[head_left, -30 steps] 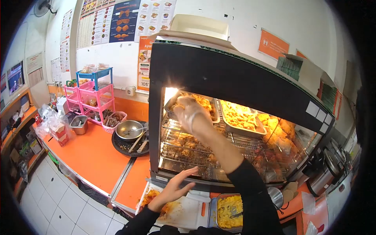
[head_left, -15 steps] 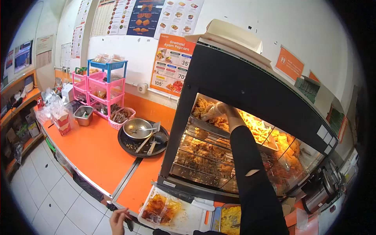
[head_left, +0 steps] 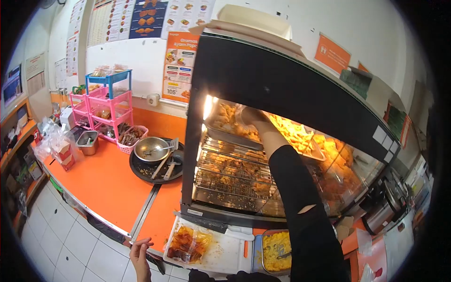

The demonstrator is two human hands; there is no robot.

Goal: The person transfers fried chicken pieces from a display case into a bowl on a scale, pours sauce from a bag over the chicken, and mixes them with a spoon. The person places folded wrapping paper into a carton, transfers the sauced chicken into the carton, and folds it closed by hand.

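Note:
My right arm, in a black sleeve, reaches into the heated display cabinet (head_left: 277, 63). At the upper tray (head_left: 235, 132), my right hand (head_left: 250, 115) is among pieces of fried chicken (head_left: 225, 113); its fingers are hidden and blurred, and a clear plastic glove seems to cover it. My left hand (head_left: 139, 254) hangs at the counter's front edge with loosely bent fingers and nothing in it. Near it, a clear bag of reddish-brown food in sauce (head_left: 188, 244) lies on a white cutting board (head_left: 221, 256), beside a white-handled knife (head_left: 238, 234).
Lower wire racks (head_left: 230, 162) hold more fried pieces. A metal pan of yellow food (head_left: 276, 246) stands right of the board. On the orange counter (head_left: 96, 181) are a black tray (head_left: 136, 171) with a metal bowl (head_left: 151, 149) and utensils, and a pink rack (head_left: 110, 105).
The view has shifted, so the cabinet appears farther left and higher. My right hand is deeper among the chicken and less visible. My left hand stays by the counter edge.

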